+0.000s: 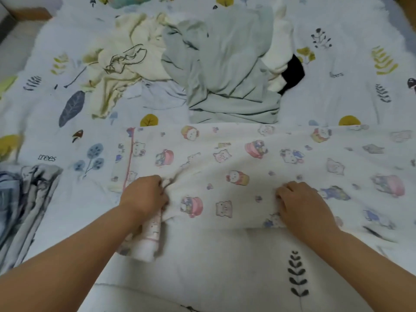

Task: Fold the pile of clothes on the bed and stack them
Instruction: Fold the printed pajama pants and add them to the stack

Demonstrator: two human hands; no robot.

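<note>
Left hand (pixel 144 194): fingers curled, bunching the near-left part of the garment (pixel 247 167).
Right hand (pixel 301 203): fingers curled over the garment's near edge, pinching it.
Garment: white with cartoon print and pink trim at its left end, spread flat across the bed (pixel 225 266), running off to the right; a cuff hangs near, below the left hand.
Pile (pixel 202 64): far centre; cream, pale green, white and black clothes, unfolded, just beyond the garment.
Stack (pixel 24 199): grey-blue folded cloth at the near left, apart from the garment.
Bed: white cover with leaf prints.
</note>
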